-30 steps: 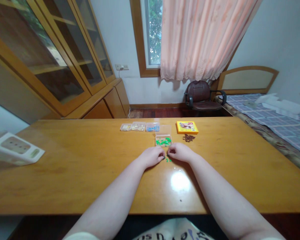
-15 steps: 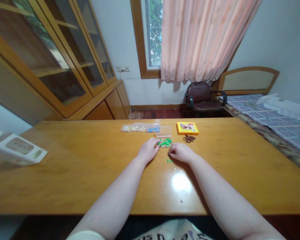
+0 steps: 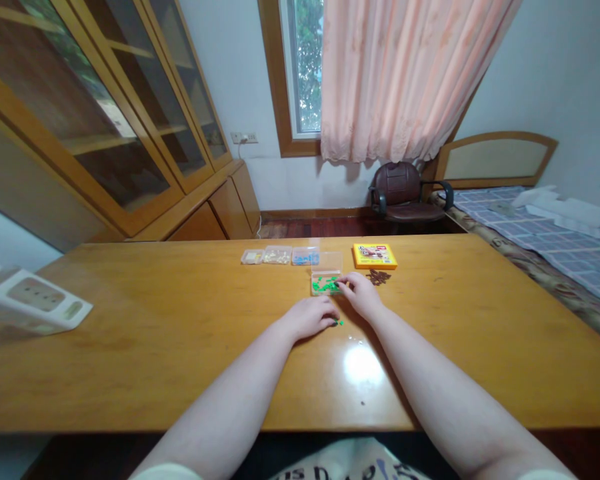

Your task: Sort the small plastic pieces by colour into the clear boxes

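A clear plastic box (image 3: 312,291) with its lid raised holds several small green pieces (image 3: 323,285). My right hand (image 3: 363,295) reaches over the box's right side. Its fingertips are pinched together among the green pieces, and what lies between them is too small to make out. In front of the box, my left hand (image 3: 310,317) rests low on the table. Its curled fingers close around a small loose green piece (image 3: 336,323), mostly hidden by the fingertips. Just right of that lies another green piece (image 3: 341,323).
On the wooden table (image 3: 180,320), clear boxes with blue pieces (image 3: 306,258) and cream pieces (image 3: 277,256) stand behind left. Behind right are a yellow box (image 3: 375,256) and a pile of brown pieces (image 3: 379,277). A white appliance (image 3: 40,300) stands far left.
My left hand has left the box's left side and come down to the loose green pieces. My right hand has moved up from the table to the inside of the box.
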`<state>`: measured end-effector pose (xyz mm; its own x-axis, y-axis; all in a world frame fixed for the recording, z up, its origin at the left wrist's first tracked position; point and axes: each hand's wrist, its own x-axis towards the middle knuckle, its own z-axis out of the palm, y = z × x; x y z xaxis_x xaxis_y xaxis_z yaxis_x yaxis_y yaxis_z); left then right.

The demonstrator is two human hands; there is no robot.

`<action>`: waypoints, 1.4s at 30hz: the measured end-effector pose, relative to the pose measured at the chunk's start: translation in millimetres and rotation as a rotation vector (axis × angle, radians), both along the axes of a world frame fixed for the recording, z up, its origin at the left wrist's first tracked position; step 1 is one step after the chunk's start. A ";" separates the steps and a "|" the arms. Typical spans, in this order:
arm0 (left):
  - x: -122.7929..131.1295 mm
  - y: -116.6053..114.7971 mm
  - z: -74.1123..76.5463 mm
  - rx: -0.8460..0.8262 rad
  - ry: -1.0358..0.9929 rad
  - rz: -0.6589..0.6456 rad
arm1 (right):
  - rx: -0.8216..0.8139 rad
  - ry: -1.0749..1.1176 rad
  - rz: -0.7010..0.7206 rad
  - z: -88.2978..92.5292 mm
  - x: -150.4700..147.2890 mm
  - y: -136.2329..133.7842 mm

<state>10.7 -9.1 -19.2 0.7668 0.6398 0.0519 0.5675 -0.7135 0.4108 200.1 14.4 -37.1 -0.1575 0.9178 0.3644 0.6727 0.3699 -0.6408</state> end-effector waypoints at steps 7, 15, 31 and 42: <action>-3.6 1.8 -3.3 0.023 -0.015 0.051 | -0.166 -0.105 0.094 9.7 14.3 -3.4; -6.0 21.1 -6.3 0.103 -0.192 0.269 | -0.584 -0.126 0.372 21.6 24.3 -10.1; -14.1 5.4 3.0 -0.061 0.025 0.112 | -0.469 -0.141 0.398 12.9 16.5 -12.5; -13.7 5.2 0.6 -0.032 0.084 0.119 | -0.353 -0.265 0.377 21.2 4.5 -20.0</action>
<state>-3.0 -3.9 -18.6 0.6859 0.7270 -0.0314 0.6810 -0.6260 0.3800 204.7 -5.6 -15.9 -0.5414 0.8393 -0.0499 0.6903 0.4099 -0.5962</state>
